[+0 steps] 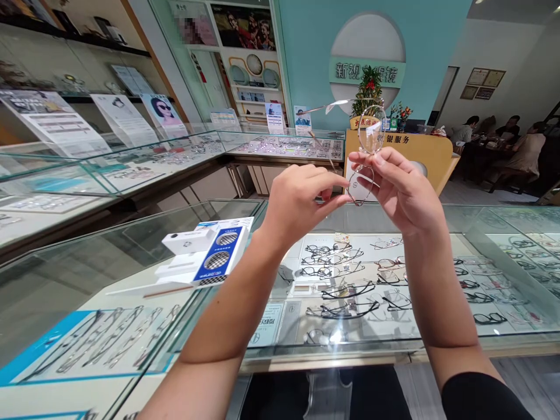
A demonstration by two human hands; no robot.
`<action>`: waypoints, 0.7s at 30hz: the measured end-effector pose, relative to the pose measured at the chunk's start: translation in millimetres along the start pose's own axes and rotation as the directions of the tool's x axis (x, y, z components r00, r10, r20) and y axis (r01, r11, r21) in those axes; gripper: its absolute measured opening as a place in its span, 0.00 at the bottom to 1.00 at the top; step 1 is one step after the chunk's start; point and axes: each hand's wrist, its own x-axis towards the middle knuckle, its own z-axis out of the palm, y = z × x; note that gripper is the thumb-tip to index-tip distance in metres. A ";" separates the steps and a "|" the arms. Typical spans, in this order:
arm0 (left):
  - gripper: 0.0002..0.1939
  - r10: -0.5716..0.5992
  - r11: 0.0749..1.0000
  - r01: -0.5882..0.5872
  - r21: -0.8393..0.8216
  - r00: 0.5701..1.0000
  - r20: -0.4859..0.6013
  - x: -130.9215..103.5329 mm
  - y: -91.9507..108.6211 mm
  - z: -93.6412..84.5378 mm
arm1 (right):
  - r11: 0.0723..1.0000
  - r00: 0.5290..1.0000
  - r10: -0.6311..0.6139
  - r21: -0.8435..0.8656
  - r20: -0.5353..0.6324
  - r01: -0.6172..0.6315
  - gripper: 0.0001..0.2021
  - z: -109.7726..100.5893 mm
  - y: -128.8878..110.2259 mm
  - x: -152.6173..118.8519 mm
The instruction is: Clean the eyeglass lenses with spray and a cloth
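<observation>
A pair of thin-rimmed eyeglasses [373, 140] is held up on its side in front of me, one round lens above the other. My right hand [400, 184] grips the frame near its middle between thumb and fingers. With thumb and forefinger, my left hand [301, 204] pinches the edge of the lower rim. The upper temple arm stretches out to the left, and the lower one slants up behind my left hand. Below both forearms, a glass display case [280, 326] holds several rows of eyeglasses [350, 291].
White and blue boxes [223, 254] stand on the glass at left, beside more eyeglasses [105, 338]. Glass counters [166, 157] with sign cards run along the left and back. A yellow cashier desk [437, 163] stands ahead. Several people [520, 143] sit at a table far right.
</observation>
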 end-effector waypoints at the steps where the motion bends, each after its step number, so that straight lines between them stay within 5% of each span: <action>1: 0.23 -0.015 1.000 0.015 -0.015 1.000 -0.009 -0.1 -0.4 0.8 | 1.000 1.000 -0.009 0.001 -0.011 0.009 0.15 -0.5 0.4 0.1; 11: 0.16 -0.217 0.953 0.231 -0.198 0.972 0.088 -0.7 6.4 -2.6 | 0.999 0.995 -0.035 -0.018 -0.093 0.033 0.10 -3.6 1.5 1.6; 17: 0.10 -0.180 0.943 0.209 -0.261 0.975 0.129 1.6 14.7 -10.5 | 0.999 0.988 -0.045 -0.025 -0.150 0.042 0.14 -2.5 3.8 3.6; 21: 0.06 -0.216 0.957 0.220 -0.187 0.975 0.040 1.2 16.0 -18.9 | 0.997 0.987 -0.062 -0.046 -0.150 0.056 0.18 -0.8 -3.0 -0.9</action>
